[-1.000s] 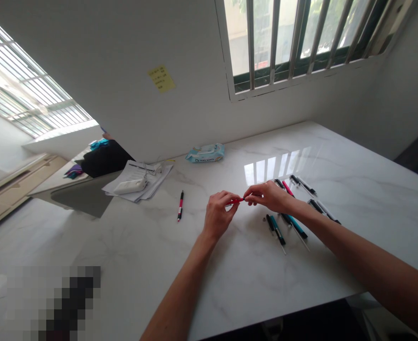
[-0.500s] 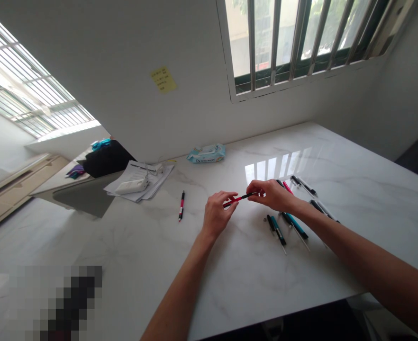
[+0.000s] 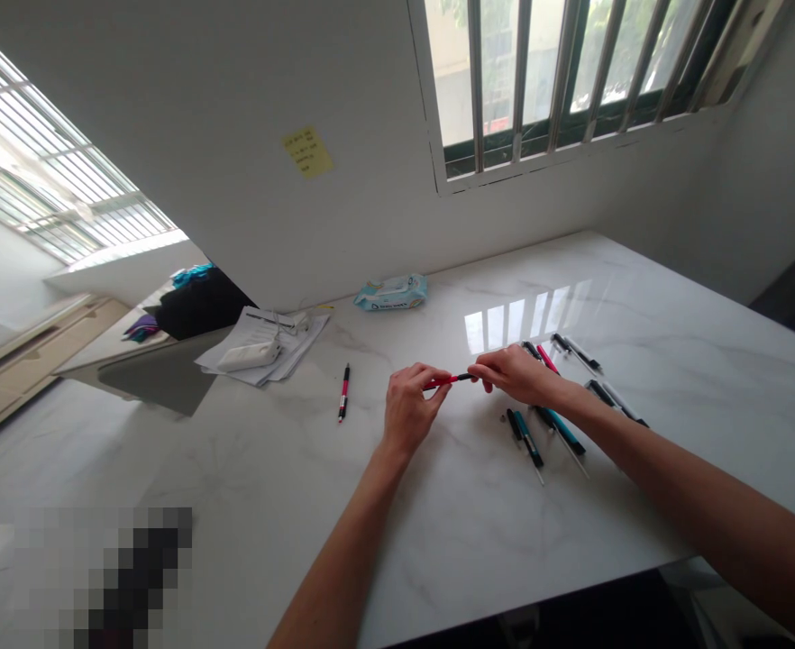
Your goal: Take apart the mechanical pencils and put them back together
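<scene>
Left hand (image 3: 409, 406) and right hand (image 3: 516, 374) pinch red-and-black pen (image 3: 448, 381)
Both grips narrow, left on red end, right on black end, over marble table (image 3: 249, 505); teal pen (image 3: 528, 439) lies near right hand.

Two hands pinching together, fingertips nearly meeting

The left hand (image 3: 409, 406) is curling its fingers inward above a bent wrist, while the right hand (image 3: 516, 374) is pinching leftward, its right forearm (image 3: 695, 505) stretching in from the side.

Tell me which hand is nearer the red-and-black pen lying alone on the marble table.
Left. The left hand is right of the red-and-black pen in view; the right hand lies farther right, past the left hand.
</scene>
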{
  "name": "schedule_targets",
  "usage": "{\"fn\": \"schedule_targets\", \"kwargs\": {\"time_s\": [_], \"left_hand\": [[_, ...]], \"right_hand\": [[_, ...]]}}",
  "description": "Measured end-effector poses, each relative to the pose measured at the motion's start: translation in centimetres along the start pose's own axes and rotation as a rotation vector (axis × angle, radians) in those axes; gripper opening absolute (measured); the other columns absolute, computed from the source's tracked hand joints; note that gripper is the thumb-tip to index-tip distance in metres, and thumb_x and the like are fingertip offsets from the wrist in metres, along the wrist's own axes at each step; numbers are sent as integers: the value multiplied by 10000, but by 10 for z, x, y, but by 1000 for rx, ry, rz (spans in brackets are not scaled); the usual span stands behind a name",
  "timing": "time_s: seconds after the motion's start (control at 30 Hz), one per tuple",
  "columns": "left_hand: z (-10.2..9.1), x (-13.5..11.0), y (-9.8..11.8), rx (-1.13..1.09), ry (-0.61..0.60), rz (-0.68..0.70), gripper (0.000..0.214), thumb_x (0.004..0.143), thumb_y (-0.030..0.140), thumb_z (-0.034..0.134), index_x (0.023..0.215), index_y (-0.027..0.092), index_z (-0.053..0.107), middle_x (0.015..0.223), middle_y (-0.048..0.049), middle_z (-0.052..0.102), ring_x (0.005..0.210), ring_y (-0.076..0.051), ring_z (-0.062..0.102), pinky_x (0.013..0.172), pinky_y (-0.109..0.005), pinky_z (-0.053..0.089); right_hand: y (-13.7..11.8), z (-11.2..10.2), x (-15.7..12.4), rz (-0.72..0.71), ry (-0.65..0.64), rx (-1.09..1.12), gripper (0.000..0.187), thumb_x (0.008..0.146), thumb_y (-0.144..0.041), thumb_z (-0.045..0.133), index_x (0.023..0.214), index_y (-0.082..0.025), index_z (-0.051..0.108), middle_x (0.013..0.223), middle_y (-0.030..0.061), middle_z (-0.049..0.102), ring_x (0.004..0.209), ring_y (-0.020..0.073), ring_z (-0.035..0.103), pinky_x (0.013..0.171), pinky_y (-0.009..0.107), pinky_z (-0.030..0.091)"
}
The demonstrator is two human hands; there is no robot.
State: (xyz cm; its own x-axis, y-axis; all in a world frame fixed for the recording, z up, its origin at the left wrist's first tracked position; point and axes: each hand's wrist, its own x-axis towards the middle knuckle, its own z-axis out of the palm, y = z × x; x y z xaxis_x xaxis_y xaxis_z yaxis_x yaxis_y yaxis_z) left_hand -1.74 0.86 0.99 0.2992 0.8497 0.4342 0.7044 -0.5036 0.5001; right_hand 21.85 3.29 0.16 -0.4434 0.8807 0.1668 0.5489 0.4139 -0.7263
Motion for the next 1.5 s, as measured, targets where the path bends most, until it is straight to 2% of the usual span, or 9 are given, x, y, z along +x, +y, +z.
{"fn": "schedule_targets", "kwargs": {"time_s": [0.13,0.27,0.4,0.57,0.73,0.9,1.2,1.4,1.5], "left_hand": [[-2,1,0,-16,12,-27,67,889,227,758,932,270,786,934,-23,772,903,-210,718,880,-364,536],[-2,2,0,-48,10,-28,61,884,230,762,923,270,790,928,-28,775,894,-211,724,853,-353,547],[-2,1,0,-52,5,-15,55,897,245,750,929,269,788,934,-30,777,897,-213,730,868,-360,550],[-2,2,1,-41,18,-27,67,883,244,772,935,278,796,933,-26,782,899,-217,726,877,-368,538],[-2,2,1,-69,6,-50,75,880,238,776,935,280,804,918,-22,778,879,-208,721,852,-353,535],[-2,1,3,-25,-7,-13,62,880,265,785,934,289,804,898,-15,769,884,-208,709,929,-383,500],[-2,2,2,-45,5,-41,73,876,242,789,938,276,810,866,-15,754,849,-195,693,866,-349,495],[-1,1,3,-8,-21,-8,64,894,271,777,948,283,808,867,-9,753,866,-196,686,935,-378,461],[-1,1,3,-20,-14,-20,59,893,271,773,942,276,806,864,-14,752,857,-198,691,933,-381,465]], "right_hand": [[2,1,0,-84,86,32,231,892,-410,733,1059,-252,714,818,2,751,694,163,656,666,269,468],[2,2,0,-110,137,-1,144,941,-381,676,963,-249,728,812,7,745,694,161,641,662,272,454],[3,2,0,-65,77,-42,385,1020,-468,553,765,-229,714,666,-3,703,581,144,594,616,279,408],[4,1,0,-142,148,26,219,891,-422,753,1022,-254,702,903,15,753,755,177,657,680,283,476],[2,-2,0,-234,239,-62,127,956,-365,695,950,-238,699,935,45,731,822,194,642,745,317,479],[3,-3,1,-192,164,-170,405,1052,-464,524,780,-216,695,762,50,681,744,201,613,696,326,421],[4,-2,1,-283,231,-100,97,953,-334,712,970,-241,688,972,42,715,852,197,645,766,312,475],[5,-3,2,-197,137,-185,344,1042,-432,569,803,-213,682,774,39,680,745,193,608,691,308,416],[3,-3,0,-209,152,-117,176,980,-393,681,930,-225,692,896,33,715,800,187,632,713,295,443]]}}
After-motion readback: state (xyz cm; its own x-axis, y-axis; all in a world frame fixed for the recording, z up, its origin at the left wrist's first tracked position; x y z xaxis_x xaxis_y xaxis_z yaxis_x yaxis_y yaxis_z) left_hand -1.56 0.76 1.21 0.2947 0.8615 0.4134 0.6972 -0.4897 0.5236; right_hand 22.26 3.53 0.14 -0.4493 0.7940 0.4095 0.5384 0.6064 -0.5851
